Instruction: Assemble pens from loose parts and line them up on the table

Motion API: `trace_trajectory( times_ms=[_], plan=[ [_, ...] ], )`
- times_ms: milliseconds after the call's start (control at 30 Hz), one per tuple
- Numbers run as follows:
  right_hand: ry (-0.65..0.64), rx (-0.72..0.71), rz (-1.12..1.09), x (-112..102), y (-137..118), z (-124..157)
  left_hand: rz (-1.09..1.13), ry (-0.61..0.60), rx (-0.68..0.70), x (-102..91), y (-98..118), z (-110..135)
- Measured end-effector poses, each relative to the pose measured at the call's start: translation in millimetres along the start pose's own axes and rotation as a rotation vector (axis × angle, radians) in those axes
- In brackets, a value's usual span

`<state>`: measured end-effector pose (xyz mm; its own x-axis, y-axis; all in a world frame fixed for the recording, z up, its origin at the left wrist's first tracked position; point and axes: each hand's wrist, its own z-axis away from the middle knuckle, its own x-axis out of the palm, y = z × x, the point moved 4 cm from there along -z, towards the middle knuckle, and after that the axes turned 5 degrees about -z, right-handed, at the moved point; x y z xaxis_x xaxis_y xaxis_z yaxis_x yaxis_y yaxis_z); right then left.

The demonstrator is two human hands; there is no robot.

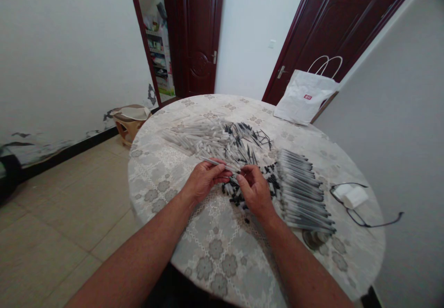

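My left hand (204, 179) is closed around a clear pen barrel (218, 164) that points up and left, held over the round table (222, 252). My right hand (254, 188) pinches at the barrel's near end, fingers pressed together; what it holds there is too small to name. Under both hands lies a scatter of small black pen parts (236, 196). Behind them is a heap of clear barrels (204, 139) mixed with thin black refills (253, 137). To the right, a neat row of assembled pens (301, 192) lies side by side.
A white paper bag (305, 97) leans at the table's far right against the wall. A white charger with a black cable (354, 197) lies at the right edge. A low stool (130, 120) stands on the tiled floor left; dark doors stand behind.
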<state>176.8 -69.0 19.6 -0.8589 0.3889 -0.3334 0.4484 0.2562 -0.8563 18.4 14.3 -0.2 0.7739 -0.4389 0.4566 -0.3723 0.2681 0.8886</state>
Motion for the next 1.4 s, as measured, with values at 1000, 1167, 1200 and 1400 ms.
trace_trajectory(
  times_ms=[1000,1167,1200,1400],
  plan=[
    [-0.033,-0.025,0.050,0.1,0.7,0.9,-0.014,0.037,0.001,0.7,-0.8,1.6],
    [-0.050,-0.066,0.129,0.7,-4.6,-0.1,-0.020,0.025,-0.001,0.5,-0.7,1.7],
    [-0.065,-0.059,0.143,1.5,-4.6,-0.2,-0.023,0.013,-0.002,0.7,-1.2,1.7],
    [-0.107,0.003,0.086,3.5,-1.4,0.4,-0.031,0.006,-0.007,1.6,-2.3,1.5]
  ],
)
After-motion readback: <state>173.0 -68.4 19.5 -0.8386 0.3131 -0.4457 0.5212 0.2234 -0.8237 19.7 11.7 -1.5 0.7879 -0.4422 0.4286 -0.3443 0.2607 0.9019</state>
